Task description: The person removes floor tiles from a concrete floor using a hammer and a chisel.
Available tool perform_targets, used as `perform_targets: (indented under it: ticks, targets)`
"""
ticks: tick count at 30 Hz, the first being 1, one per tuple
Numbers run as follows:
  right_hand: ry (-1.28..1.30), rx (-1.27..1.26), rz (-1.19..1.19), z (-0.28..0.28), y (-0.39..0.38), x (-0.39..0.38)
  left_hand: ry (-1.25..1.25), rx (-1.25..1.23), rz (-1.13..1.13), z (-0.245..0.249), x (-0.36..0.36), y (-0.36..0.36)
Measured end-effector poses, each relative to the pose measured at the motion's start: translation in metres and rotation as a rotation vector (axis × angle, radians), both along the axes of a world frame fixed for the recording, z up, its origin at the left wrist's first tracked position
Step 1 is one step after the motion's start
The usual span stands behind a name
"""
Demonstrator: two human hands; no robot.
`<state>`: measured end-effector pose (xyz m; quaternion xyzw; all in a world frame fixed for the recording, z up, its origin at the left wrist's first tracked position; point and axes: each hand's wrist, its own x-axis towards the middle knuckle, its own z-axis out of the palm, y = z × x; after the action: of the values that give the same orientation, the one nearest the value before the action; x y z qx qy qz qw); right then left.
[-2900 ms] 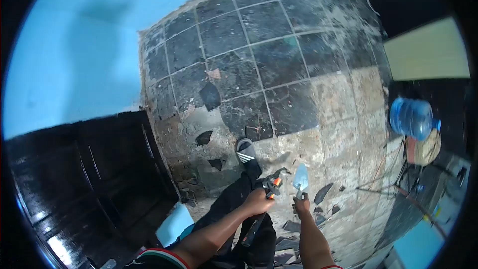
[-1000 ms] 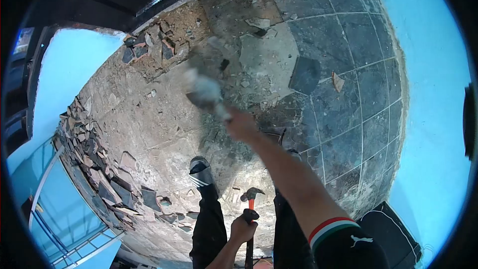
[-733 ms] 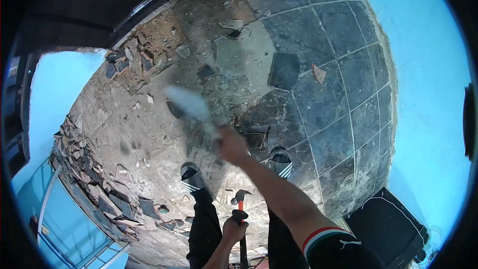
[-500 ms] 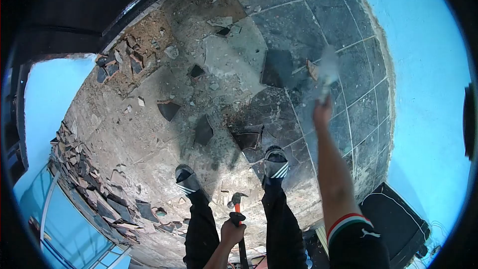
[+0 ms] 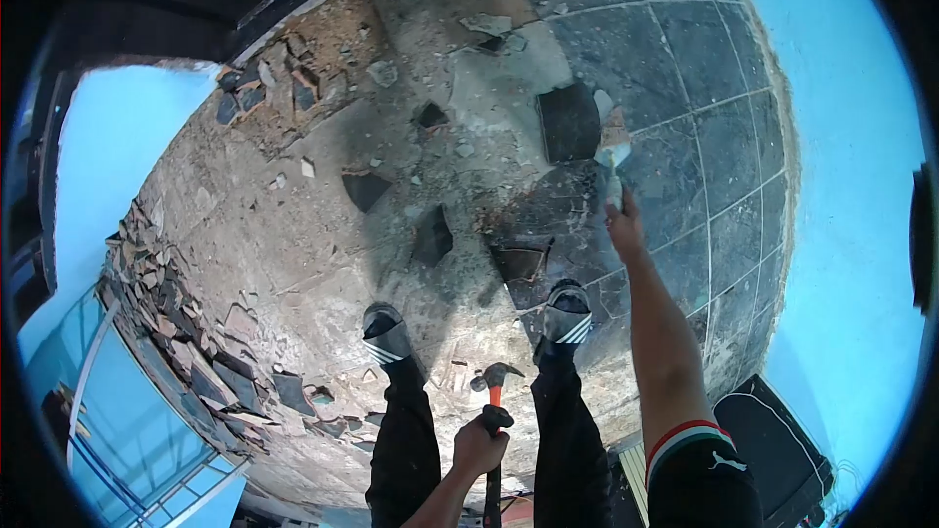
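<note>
My right hand (image 5: 624, 227) is closed round the pale handle of a trowel-like scraper (image 5: 613, 153), held out over the tiled part of the floor. The blade overlaps a small reddish tile shard, close by the right edge of a larger dark tile (image 5: 567, 125) with a visible thick edge. Low in front of my legs, my left hand (image 5: 479, 448) grips a claw hammer (image 5: 496, 393) by its orange and black handle, head up. Near my feet, a broken dark tile piece (image 5: 521, 262) lies on the floor.
Dark tiles with pale grout (image 5: 719, 147) run along the blue wall (image 5: 851, 137) at right. Broken tile shards are heaped (image 5: 210, 381) at lower left, with more pieces (image 5: 249, 93) by the dark doorway. Loose shards (image 5: 433, 237) lie on the rough floor. A black box-like object (image 5: 773, 450) stands at lower right.
My right hand has brought the scraper leftward and slightly nearer, toward the larger dark tile; its blade was blurred before. The view has shifted, and my left hand still holds the hammer.
</note>
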<state>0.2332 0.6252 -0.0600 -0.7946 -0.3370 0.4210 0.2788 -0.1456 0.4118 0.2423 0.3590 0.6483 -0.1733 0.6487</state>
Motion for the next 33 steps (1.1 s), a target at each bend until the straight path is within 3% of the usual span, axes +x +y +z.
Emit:
perform_targets:
  ticks: [3, 6, 8, 10, 13, 16, 18, 20, 23, 26, 28, 31, 33]
  targets:
    - [0.021, 0.051, 0.100, -0.008, 0.002, -0.066, -0.044, 0.061, 0.057, -0.001, -0.009, -0.013]
    - [-0.174, 0.220, 0.315, -0.019, 0.002, -0.135, -0.089, 0.045, 0.061, 0.003, -0.020, -0.010]
    - [0.093, -0.015, 0.233, 0.016, 0.009, -0.202, -0.099, -0.056, 0.057, 0.015, -0.029, 0.008]
    - [-0.005, 0.059, 0.379, 0.030, 0.010, -0.261, -0.108, -0.048, 0.054, 0.012, -0.036, -0.002]
    - [-0.014, 0.178, 0.305, 0.027, -0.006, -0.344, -0.103, -0.032, 0.076, 0.010, -0.043, -0.010]
    - [0.126, 0.096, 0.282, 0.061, -0.016, -0.400, -0.088, -0.066, 0.075, 0.019, -0.051, 0.005]
    - [0.022, -0.152, 0.732, 0.066, -0.035, -0.424, -0.037, -0.034, 0.035, 0.015, -0.050, -0.002]
    - [-0.038, -0.007, 1.076, 0.110, -0.051, -0.447, -0.041, 0.022, 0.048, 0.006, -0.048, -0.014]
    - [0.123, -0.104, 1.151, 0.167, -0.053, -0.445, -0.064, 0.052, 0.043, 0.009, -0.049, -0.018]
    - [0.073, 0.016, 0.768, 0.146, -0.095, -0.399, -0.055, 0.038, 0.011, 0.008, -0.046, -0.029]
    - [-0.096, -0.007, 0.493, 0.121, -0.131, -0.347, -0.038, -0.011, -0.046, 0.010, -0.046, -0.032]
    - [-0.007, -0.042, -0.017, 0.082, -0.190, -0.243, -0.014, -0.121, -0.081, 0.003, -0.046, -0.043]
    - [-0.065, -0.139, -0.248, 0.097, -0.202, -0.205, 0.012, -0.184, -0.104, -0.002, -0.046, -0.048]
